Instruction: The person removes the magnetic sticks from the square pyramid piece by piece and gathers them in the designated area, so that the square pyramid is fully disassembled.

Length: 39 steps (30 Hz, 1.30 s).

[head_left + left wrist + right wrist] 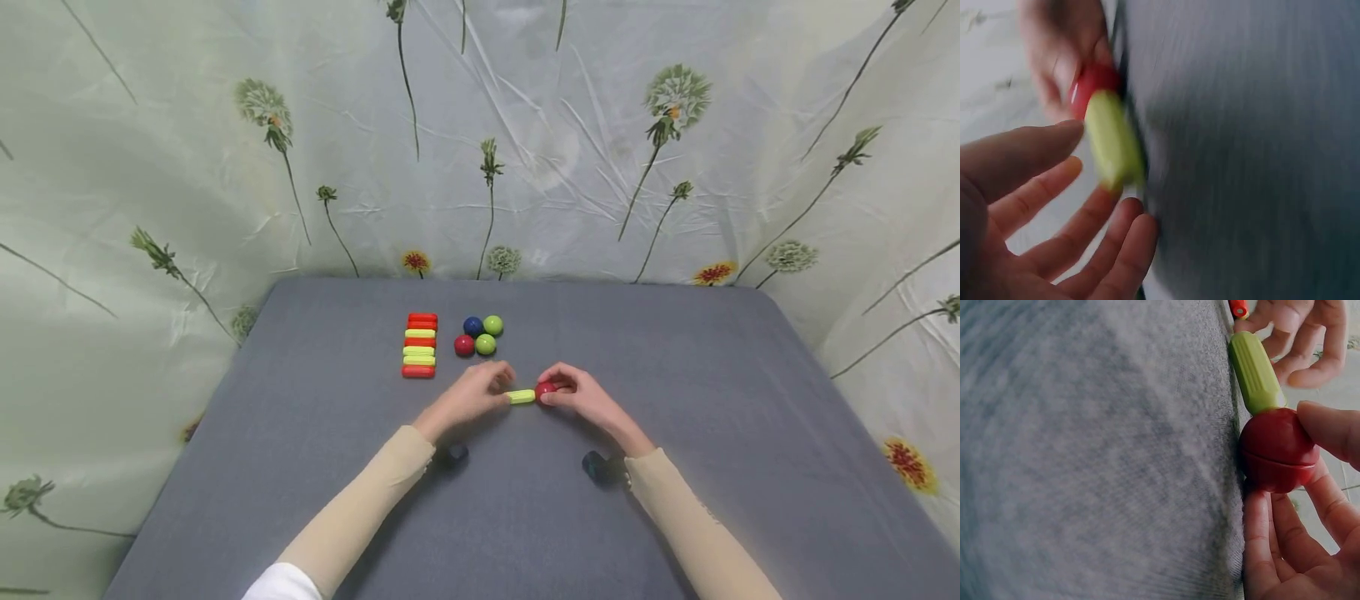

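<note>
A yellow-green ridged rod (pixel 521 397) lies end to end against a red ball (pixel 1279 450) with a seam round it, both at the table's surface. Between thumb and fingers my right hand (pixel 588 400) holds the ball. At the rod's other end is my left hand (pixel 474 390), its fingers spread and loosely bent. In the left wrist view the blurred rod (pixel 1110 137) passes close to that thumb and the fingertips, without a clear grip; whether they touch it I cannot tell.
Left of the hands, several red and yellow-green rods (pixel 419 351) lie in a column. Beside them sit a blue ball (pixel 472 326), another red ball (pixel 464 345) and two green balls (pixel 486 344). A flower-printed curtain (pixel 570 167) hangs behind the grey table (pixel 675 350).
</note>
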Each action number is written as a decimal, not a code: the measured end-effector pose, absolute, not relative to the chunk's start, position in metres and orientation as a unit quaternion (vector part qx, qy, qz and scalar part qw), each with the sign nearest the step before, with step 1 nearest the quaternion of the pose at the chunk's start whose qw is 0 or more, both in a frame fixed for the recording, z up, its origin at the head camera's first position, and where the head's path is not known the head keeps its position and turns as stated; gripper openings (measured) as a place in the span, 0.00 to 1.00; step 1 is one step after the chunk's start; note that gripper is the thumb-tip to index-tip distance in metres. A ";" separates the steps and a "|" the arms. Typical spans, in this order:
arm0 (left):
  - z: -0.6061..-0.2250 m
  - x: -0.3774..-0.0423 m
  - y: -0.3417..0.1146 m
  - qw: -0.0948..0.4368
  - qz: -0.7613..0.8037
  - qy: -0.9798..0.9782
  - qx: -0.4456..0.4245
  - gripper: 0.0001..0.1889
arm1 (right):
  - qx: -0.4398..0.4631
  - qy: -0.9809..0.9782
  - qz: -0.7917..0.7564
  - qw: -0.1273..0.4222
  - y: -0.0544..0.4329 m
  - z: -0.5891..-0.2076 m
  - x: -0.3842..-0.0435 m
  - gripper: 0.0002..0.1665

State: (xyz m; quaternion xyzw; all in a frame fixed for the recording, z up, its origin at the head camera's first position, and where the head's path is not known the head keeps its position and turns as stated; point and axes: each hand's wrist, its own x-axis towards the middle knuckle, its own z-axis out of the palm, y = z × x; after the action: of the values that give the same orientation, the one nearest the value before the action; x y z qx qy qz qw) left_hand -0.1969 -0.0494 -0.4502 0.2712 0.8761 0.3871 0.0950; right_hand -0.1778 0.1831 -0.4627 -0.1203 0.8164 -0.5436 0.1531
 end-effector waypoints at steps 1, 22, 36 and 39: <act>-0.452 -0.194 -0.044 0.106 0.371 0.879 0.280 0.12 | -0.121 0.817 -0.543 0.152 0.183 -0.462 -0.178 0.16; -0.445 -0.181 -0.103 0.018 0.385 0.887 0.254 0.09 | -0.109 0.826 -0.534 0.141 0.168 -0.456 -0.185 0.16; -0.450 -0.179 -0.169 -0.085 0.306 0.936 0.150 0.09 | -0.058 0.867 -0.493 0.045 0.119 -0.454 -0.233 0.15; -0.451 -0.180 -0.169 -0.089 0.307 0.936 0.147 0.08 | -0.055 0.872 -0.485 0.028 0.111 -0.454 -0.241 0.14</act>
State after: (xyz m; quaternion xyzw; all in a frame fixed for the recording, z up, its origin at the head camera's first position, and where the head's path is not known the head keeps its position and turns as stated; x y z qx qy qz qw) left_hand -0.1803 -0.1691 -0.4514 0.1466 0.9361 0.3069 -0.0892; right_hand -0.2405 0.1110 -0.4539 -0.0552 0.8722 -0.4851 0.0284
